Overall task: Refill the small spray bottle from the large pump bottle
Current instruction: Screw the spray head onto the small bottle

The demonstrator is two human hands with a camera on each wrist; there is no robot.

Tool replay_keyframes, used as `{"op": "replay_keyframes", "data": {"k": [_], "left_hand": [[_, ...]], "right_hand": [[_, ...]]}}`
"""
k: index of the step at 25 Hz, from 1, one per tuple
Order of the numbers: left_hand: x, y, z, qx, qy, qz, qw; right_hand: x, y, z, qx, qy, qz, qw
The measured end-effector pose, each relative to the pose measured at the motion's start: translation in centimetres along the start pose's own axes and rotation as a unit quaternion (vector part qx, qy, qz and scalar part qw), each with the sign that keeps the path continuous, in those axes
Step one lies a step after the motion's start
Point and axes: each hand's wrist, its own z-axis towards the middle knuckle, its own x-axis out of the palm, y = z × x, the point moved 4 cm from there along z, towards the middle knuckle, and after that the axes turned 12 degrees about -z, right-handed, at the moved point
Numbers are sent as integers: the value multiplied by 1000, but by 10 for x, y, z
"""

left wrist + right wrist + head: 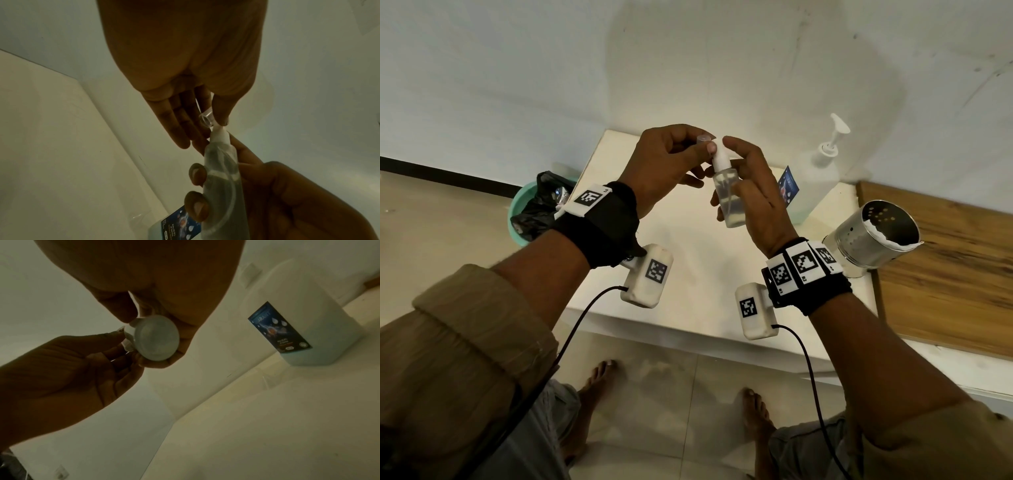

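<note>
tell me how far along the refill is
Early or nearly over; I can't tell which. Done: the clear cap is off, pinched in the left hand. In hand: the right hand grips the small spray bottle, white sprayer still on, partly full. The large pump bottle stands untouched on the table.

The head view is showing even, soft indoor light, with the wall (688, 61) bending at the wide-angle edges. Both wrist views are looking dim, greenish and grainy, and the right hand (164, 280) and left hand (185, 48) are reading as dark, backlit, softly blurred shapes.
</note>
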Motion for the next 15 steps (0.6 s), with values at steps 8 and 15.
{"op": "replay_keyframes", "data": {"k": [8, 15], "left_hand": [[6, -2, -2, 6, 48, 10, 999], [5, -4, -2, 20, 53, 11, 998]], "right_hand": [[-6, 6, -1, 7, -35, 45, 998], [-8, 9, 0, -9, -44, 47, 998]]}}
